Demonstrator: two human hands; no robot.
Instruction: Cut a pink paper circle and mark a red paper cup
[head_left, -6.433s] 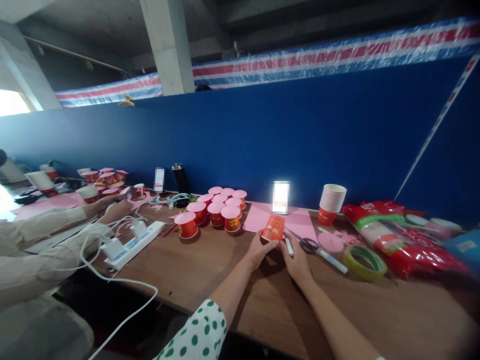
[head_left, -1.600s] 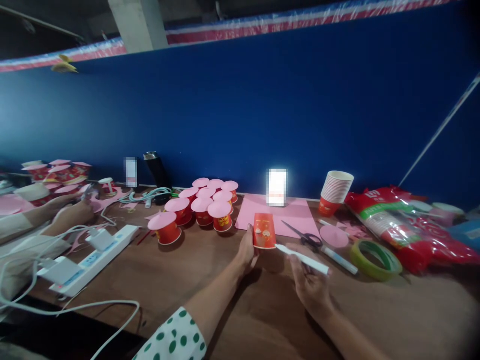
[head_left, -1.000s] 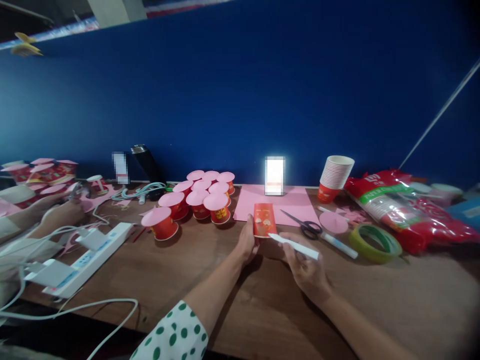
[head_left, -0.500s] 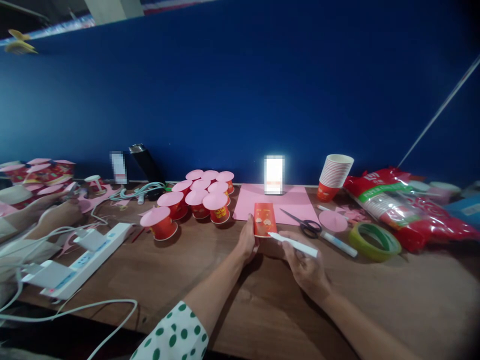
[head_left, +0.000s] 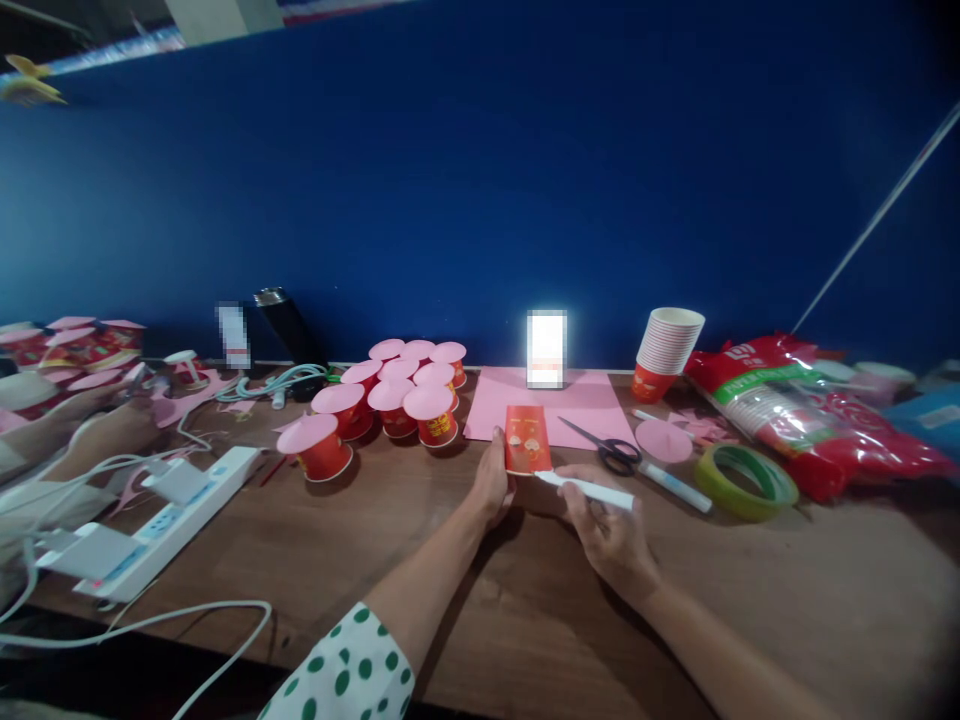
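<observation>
My left hand (head_left: pixel 491 486) grips a red paper cup (head_left: pixel 526 439) held upside down just above the wooden table (head_left: pixel 420 560). My right hand (head_left: pixel 611 535) is closed on a white glue stick (head_left: pixel 589 489), whose tip touches the cup's lower rim. A pink paper sheet (head_left: pixel 551 405) lies just behind the cup. Black scissors (head_left: pixel 604 448) and a second white pen (head_left: pixel 675 487) lie to the right of the cup.
Several red cups topped with pink discs (head_left: pixel 390 395) stand at the left of the sheet. A stack of cups (head_left: pixel 664 355), a green tape roll (head_left: pixel 745 482) and a red bag (head_left: pixel 795 420) lie right. A power strip (head_left: pixel 142 525) and another person's arm (head_left: pixel 67 450) are at the left.
The view has tilted down since the earliest frame. My right hand has picked up the white glue stick and brought its tip to the cup's rim. In the last second little has moved.
</observation>
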